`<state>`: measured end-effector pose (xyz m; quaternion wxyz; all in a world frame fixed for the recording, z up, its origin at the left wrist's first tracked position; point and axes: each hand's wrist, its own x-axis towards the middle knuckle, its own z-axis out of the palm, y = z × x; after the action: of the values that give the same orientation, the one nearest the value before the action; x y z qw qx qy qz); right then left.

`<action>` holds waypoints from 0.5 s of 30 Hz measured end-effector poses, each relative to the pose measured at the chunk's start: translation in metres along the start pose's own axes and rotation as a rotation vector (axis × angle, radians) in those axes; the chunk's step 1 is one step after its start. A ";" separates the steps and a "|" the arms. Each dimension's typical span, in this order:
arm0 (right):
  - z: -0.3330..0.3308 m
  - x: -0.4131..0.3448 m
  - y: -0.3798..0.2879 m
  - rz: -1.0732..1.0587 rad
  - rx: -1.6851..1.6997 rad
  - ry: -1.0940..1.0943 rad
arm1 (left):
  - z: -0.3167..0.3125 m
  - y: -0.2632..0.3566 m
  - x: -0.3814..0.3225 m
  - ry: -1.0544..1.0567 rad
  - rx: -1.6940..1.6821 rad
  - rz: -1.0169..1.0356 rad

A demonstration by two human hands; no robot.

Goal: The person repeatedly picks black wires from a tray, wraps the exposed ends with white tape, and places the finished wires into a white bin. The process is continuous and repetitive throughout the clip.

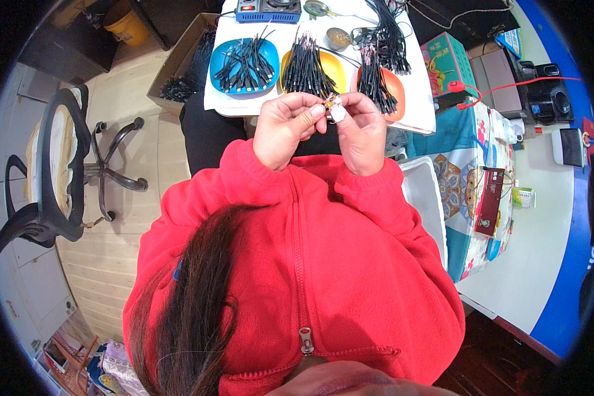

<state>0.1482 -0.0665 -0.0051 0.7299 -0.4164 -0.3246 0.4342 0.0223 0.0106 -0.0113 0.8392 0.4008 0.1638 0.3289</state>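
My left hand (pixel 284 126) and my right hand (pixel 364 131) meet fingertip to fingertip at the table's near edge. Between them they pinch small thin wire ends (pixel 329 101), whose details are too small to make out. A white wrapping (pixel 337 113) covers the tip of my right thumb. Just beyond my fingers, a yellow plate (pixel 334 67) bears a dense bundle of black cables (pixel 307 69) with bare, pinkish wire ends. Left of it, a blue plate (pixel 222 57) holds looser black USB cables (pixel 247 69). On the right, an orange plate (pixel 397 89) carries another cable bundle (pixel 375 84).
At the table's back stand a blue electric heating unit (pixel 267 15) and a small metal cup (pixel 337 38). More cables (pixel 388 34) lie at the back right. A cardboard box (pixel 171 74) of cables is on the left, a swivel chair (pixel 64 163) farther off. A white bin (pixel 425 198) stands right.
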 end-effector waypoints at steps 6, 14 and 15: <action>-0.002 0.001 0.006 0.324 0.538 -0.111 | -0.003 -0.002 -0.001 -0.023 -0.089 -0.039; 0.004 -0.006 0.002 -0.188 -0.191 -0.005 | -0.006 0.002 -0.003 -0.031 -0.100 -0.072; 0.004 -0.006 0.003 -0.139 -0.134 -0.004 | -0.005 0.001 -0.003 -0.035 -0.124 -0.065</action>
<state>0.1409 -0.0699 -0.0066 0.7281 -0.4399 -0.3823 0.3608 0.0169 0.0118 -0.0131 0.8754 0.3482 0.1412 0.3041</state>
